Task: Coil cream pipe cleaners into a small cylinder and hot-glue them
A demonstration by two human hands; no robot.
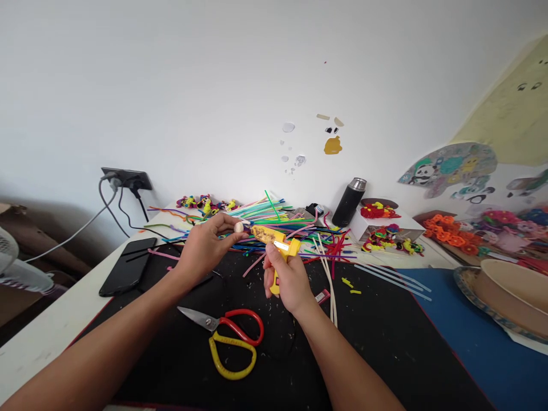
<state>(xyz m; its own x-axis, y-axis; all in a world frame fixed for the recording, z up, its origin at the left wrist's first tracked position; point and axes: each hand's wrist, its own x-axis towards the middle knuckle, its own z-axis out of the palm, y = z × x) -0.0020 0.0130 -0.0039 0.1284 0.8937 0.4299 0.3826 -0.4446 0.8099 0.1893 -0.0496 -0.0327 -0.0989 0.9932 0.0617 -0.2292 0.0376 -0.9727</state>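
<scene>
My right hand (287, 279) grips a yellow glue gun (278, 242) above the black mat (377, 337), with its nozzle pointing left. My left hand (204, 246) pinches a small white ball (238, 227) at its fingertips, held right at the gun's nozzle. Behind both hands lies a big heap of coloured pipe cleaners and straws (274, 220). Scissors with one red and one yellow handle (229, 337) lie on the mat just below my hands, blades pointing left.
A black phone (128, 265) lies at the left on the white table, below a wall socket with cables (126, 180). A black flask (349, 202) stands at the back. Finished coloured craft pieces (387, 237) and orange flowers (449, 231) sit right; a round box (505, 291) far right.
</scene>
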